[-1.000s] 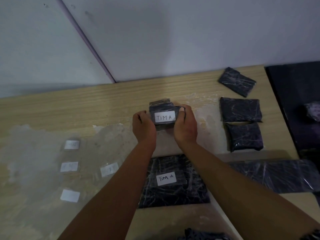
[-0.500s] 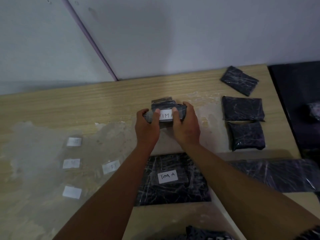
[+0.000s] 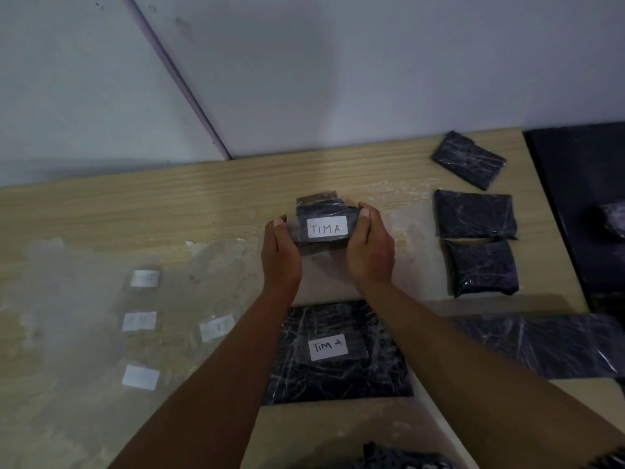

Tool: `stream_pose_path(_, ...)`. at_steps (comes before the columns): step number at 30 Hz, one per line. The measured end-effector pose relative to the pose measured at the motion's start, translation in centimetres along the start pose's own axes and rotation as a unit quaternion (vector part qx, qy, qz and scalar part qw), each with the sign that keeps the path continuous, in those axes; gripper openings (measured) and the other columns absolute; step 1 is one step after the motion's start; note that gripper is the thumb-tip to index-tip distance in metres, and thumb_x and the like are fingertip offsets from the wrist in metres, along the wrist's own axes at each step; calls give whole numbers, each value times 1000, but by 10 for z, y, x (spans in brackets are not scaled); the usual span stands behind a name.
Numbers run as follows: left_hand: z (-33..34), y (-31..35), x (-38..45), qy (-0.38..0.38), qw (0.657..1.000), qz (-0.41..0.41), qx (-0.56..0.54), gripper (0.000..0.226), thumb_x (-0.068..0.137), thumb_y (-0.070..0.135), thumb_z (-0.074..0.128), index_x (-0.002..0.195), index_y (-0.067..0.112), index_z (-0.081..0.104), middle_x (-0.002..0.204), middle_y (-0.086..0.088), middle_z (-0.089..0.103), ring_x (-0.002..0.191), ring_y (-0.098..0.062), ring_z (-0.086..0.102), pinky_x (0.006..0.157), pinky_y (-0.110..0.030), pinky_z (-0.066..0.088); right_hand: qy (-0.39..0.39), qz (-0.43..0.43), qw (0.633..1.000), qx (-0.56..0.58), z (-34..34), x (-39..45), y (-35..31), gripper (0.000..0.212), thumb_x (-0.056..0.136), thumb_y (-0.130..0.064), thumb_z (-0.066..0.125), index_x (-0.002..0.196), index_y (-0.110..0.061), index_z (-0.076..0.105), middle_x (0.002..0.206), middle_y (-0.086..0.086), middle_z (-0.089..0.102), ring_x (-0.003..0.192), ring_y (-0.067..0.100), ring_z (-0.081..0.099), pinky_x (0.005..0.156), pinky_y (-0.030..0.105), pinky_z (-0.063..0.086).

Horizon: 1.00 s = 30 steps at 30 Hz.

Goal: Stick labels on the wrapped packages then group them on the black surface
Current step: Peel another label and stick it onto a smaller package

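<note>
Both hands hold one small wrapped package (image 3: 323, 225) just above the wooden surface (image 3: 169, 204). The left hand (image 3: 280, 255) has its fingers curled round the package's left end, and the right hand (image 3: 370, 247) grips the right end with the thumb on top. A white label (image 3: 327, 227) reading "TIMA" sits flat on its upper face, so this package looks labelled (whether the edges are fully pressed down cannot be told).

Taking the held package as the landmark: nearer the person lies a larger wrapped package (image 3: 338, 353), which also carries a label (image 3: 328, 346). To the right of the held package three small wrapped packages (image 3: 475, 214) lie bare, with no label showing. Nearer the person and to the right lies a long wrapped package (image 3: 541, 343), also unlabelled as far as its visible face shows. To the left and nearer, four spare labels (image 3: 140, 377) wait on a clear plastic sheet (image 3: 67, 299).

Far to the right of the held package is the black surface (image 3: 581, 198), where one wrapped item (image 3: 614, 220) shows at the frame edge. By my reading the task is early: two labels are on, several remain, and most of the grouping is not yet done.
</note>
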<state>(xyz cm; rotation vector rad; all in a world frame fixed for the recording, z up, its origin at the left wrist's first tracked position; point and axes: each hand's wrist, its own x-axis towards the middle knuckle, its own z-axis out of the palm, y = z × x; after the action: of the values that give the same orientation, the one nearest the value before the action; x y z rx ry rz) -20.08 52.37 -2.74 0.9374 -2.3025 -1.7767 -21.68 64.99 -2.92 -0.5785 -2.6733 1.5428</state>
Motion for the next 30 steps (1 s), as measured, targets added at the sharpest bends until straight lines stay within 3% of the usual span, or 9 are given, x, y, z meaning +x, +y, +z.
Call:
stream_pose_path(3, -5, -4, -1, -26, 999, 11, 40, 34, 102, 40, 43, 127, 19, 54, 109, 2, 62, 93, -2, 60, 73, -10, 47, -59, 14, 998, 11, -2, -1, 4, 54, 95, -59, 49, 144, -36, 40, 134, -4, 59, 121, 17, 55, 90, 28, 41)
stream_pose_path(5, -9, -6, -3, -41, 994, 44, 88, 45, 96, 44, 54, 134, 20, 49, 109, 7, 60, 88, 3, 58, 67, -3, 44, -80, 7, 997, -2, -5, -3, 9, 75, 86, -65, 59, 149, -37, 29, 141, -5, 53, 125, 14, 52, 95, 28, 42)
stream_pose_path(7, -11, -9, -1, -52, 990, 69, 110, 48, 96, 44, 55, 135, 18, 47, 110, 4, 62, 91, -5, 61, 67, -4, 45, -82, -10, 996, -16, -7, -4, 11, 77, 86, -64, 60, 151, -37, 28, 142, -4, 52, 127, 14, 50, 94, 25, 39)
stream_pose_path(11, -11, -13, 3, -50, 985, 99, 134, 40, 102, 37, 43, 134, 13, 47, 108, -8, 66, 89, -21, 65, 62, -13, 43, -57, -38, 997, -24, -5, -3, 12, 61, 95, -54, 53, 149, -34, 34, 141, -6, 53, 128, 15, 49, 93, 25, 35)
stream_pose_path(13, -10, -12, 4, -43, 983, 109, 139, 38, 104, 34, 38, 133, 11, 48, 109, -9, 67, 92, -21, 64, 68, -21, 44, -42, -49, 998, -29, -3, -2, 11, 53, 99, -48, 49, 149, -32, 36, 143, -4, 53, 129, 18, 49, 93, 25, 35)
stream_pose_path(17, -9, -13, 2, -29, 980, 135, 141, 34, 106, 28, 33, 131, 11, 50, 110, -7, 65, 93, -17, 61, 74, -22, 42, -25, -58, 997, -36, -1, 0, 14, 48, 103, -45, 42, 149, -31, 40, 141, 0, 56, 126, 20, 52, 91, 24, 36)
stream_pose_path(24, -11, -20, 5, -18, 974, 183, 135, 38, 105, 34, 31, 139, 22, 41, 96, -6, 67, 77, -21, 63, 58, -22, 40, -3, -54, 998, -28, -2, 4, 12, 43, 106, -38, 38, 148, -28, 45, 141, 0, 57, 128, 22, 53, 97, 29, 41)
stream_pose_path(27, -16, -20, 9, -42, 968, 204, 138, 38, 105, 35, 36, 142, 25, 40, 115, -3, 66, 97, -19, 65, 74, -27, 52, -34, -65, 997, -36, -5, 5, 16, 54, 102, -50, 40, 153, -31, 34, 138, 3, 58, 126, 23, 53, 96, 32, 41)
stream_pose_path(30, -22, -25, 9, -82, 950, 258, 158, 45, 99, 43, 44, 140, 24, 44, 140, -9, 49, 127, -21, 50, 102, -33, 46, -79, -99, 991, -42, -12, 4, 19, 86, 86, -70, 53, 156, -37, 15, 137, 0, 57, 123, 18, 54, 95, 34, 47)
